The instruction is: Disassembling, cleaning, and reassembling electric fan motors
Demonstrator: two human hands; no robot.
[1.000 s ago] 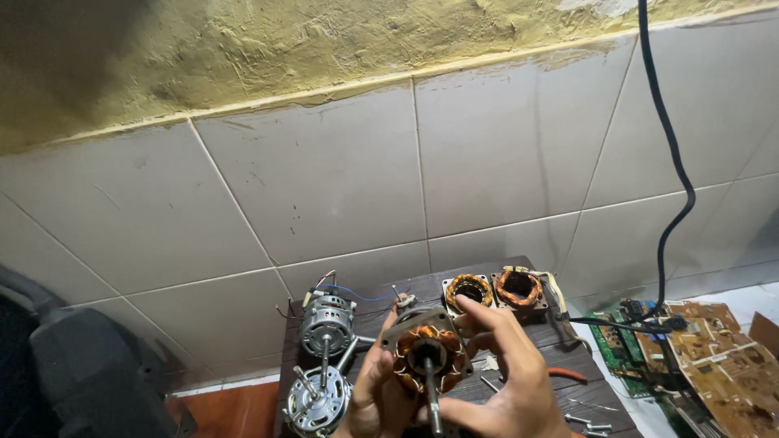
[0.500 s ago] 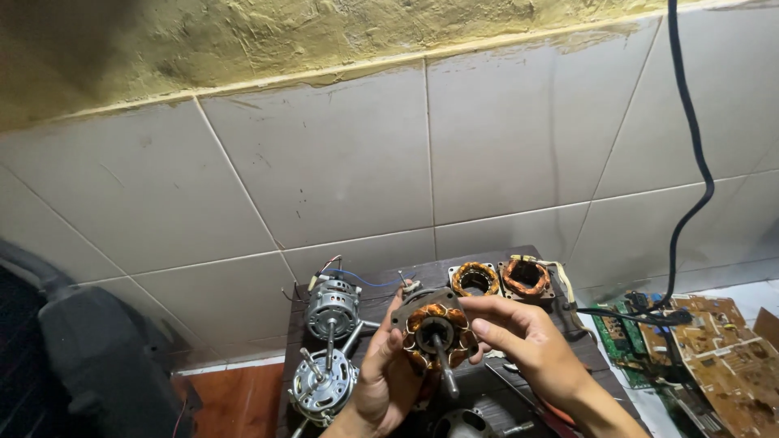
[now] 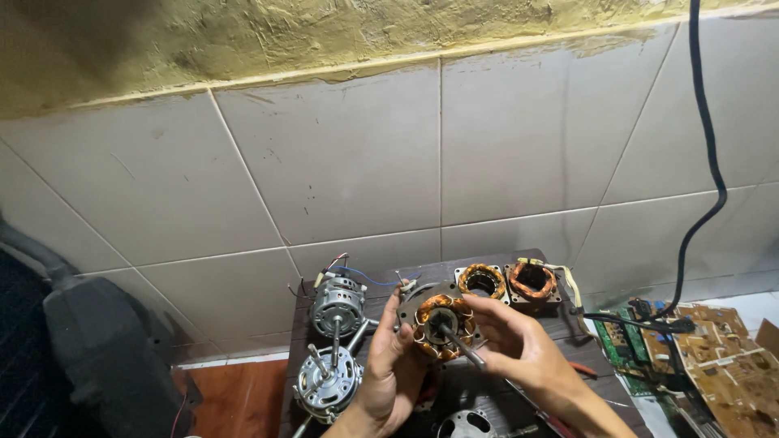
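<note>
Round metal cover (image 3: 464, 425) cut by bottom edge, circuit boards (image 3: 730, 365) cropped right, black cable (image 3: 704, 122) leaving top

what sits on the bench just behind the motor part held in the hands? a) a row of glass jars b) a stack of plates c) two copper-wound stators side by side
c: two copper-wound stators sit side by side on the dark bench, behind the motor part held between the left hand and right hand.

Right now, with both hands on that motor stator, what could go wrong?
The copper windings on the motor stator sit bare against the right hand and its fingers, so a slip may nick them. The left hand holds it in the air above the dark table; a drop could hit the fan motors below.
</note>
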